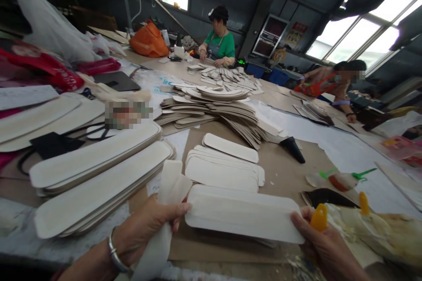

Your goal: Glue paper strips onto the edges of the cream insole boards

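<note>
A long white panel with rounded corners is stretched level between my two hands, low in the view. My left hand, with a silver bracelet at the wrist, pinches its left end between thumb and fingers. A limp off-white strip also runs through that hand and hangs below it. My right hand grips the panel's right end. An orange handle shows at its fingers; whether the hand holds it, I cannot tell. Just beyond lies a small stack of white panels on brown board.
Longer panels lie stacked at left. A fanned pile of pieces rises behind. A black cone and green-tipped bottles lie right, near a glue-crusted container. Two people work farther back.
</note>
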Demonstrator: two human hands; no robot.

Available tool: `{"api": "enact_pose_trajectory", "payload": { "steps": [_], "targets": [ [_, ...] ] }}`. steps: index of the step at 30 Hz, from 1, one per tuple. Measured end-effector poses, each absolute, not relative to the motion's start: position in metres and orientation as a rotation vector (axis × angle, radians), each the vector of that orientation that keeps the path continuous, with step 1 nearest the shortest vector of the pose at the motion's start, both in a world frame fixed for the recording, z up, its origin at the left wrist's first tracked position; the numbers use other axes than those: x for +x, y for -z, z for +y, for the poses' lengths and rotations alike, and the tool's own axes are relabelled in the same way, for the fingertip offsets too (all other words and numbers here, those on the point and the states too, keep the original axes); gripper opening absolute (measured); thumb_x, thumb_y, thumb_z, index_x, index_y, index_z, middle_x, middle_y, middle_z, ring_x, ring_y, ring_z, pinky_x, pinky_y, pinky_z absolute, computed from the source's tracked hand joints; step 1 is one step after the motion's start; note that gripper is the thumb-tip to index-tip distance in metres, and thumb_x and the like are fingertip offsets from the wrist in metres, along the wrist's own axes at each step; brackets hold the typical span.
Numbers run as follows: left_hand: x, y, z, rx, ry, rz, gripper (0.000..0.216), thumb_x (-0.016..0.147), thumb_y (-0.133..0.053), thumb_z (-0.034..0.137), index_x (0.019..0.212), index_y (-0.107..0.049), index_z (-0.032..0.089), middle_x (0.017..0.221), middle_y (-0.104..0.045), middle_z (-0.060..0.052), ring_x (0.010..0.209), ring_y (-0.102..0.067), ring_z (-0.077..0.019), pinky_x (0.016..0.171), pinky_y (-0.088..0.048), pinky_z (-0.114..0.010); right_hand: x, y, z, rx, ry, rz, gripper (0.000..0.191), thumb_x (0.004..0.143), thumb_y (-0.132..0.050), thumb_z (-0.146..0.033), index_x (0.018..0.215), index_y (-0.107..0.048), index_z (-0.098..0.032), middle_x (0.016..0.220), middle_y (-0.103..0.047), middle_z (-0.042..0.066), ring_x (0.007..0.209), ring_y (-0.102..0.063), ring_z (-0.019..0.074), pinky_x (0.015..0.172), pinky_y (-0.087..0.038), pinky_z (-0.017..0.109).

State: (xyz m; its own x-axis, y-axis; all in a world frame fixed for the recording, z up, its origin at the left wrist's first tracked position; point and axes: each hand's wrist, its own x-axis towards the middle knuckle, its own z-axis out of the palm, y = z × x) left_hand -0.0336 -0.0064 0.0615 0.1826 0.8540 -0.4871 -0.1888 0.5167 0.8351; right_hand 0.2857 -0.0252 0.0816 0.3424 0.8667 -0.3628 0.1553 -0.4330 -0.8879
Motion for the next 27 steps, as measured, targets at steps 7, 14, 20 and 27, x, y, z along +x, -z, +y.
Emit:
{"api": "enact_pose_trajectory", "payload": {
  "steps": [7, 14, 20, 27],
  "targets": [
    [-0.033, -0.060, -0.006, 0.846, -0.781, 1.304, 0.036, 0.057, -0.065, 0.048, 0.045, -0.050, 0.017, 0.042, -0.049, 0.001, 0.045, -0.041, -0.0112, 0.049, -0.032, -0.023, 0.278, -0.081, -0.026, -1.826, -1.150, -0.959, 0.047, 0.063, -0.065, -0.060, 0.068, -0.042, -0.020, 0.054, -0.029, -0.009, 0.043, -0.025, 0.0049, 0.040, -0.017, 0.017],
    [-0.030, -0.053, -0.001, 0.816, -0.818, 1.410, 0.036, 0.048, -0.069, 0.049, 0.048, -0.050, 0.018, 0.042, -0.045, 0.004, 0.043, -0.037, -0.0109, 0.045, -0.028, -0.023, 0.271, -0.088, -0.032, -1.899, -1.091, -1.001, 0.047, 0.063, -0.062, -0.063, 0.068, -0.041, -0.021, 0.052, -0.029, -0.009, 0.042, -0.026, 0.0056, 0.039, -0.017, 0.018],
    [-0.032, -0.057, -0.003, 0.855, -0.872, 1.383, 0.038, 0.055, -0.067, 0.051, 0.048, -0.048, 0.018, 0.043, -0.046, 0.004, 0.046, -0.039, -0.0113, 0.050, -0.029, -0.023, 0.272, -0.084, -0.035, -1.937, -1.124, -1.074, 0.048, 0.067, -0.057, -0.064, 0.064, -0.043, -0.019, 0.050, -0.027, -0.009, 0.041, -0.025, 0.0042, 0.039, -0.015, 0.017],
    [-0.031, -0.060, 0.003, 0.847, -0.798, 1.289, 0.043, 0.060, -0.063, 0.055, 0.046, -0.044, 0.019, 0.042, -0.044, 0.003, 0.047, -0.037, -0.0114, 0.051, -0.030, -0.023, 0.275, -0.079, -0.032, -1.767, -1.300, -0.979, 0.048, 0.068, -0.058, -0.064, 0.069, -0.046, -0.017, 0.048, -0.026, -0.011, 0.041, -0.018, 0.0023, 0.040, -0.012, 0.016]
  ]
}}
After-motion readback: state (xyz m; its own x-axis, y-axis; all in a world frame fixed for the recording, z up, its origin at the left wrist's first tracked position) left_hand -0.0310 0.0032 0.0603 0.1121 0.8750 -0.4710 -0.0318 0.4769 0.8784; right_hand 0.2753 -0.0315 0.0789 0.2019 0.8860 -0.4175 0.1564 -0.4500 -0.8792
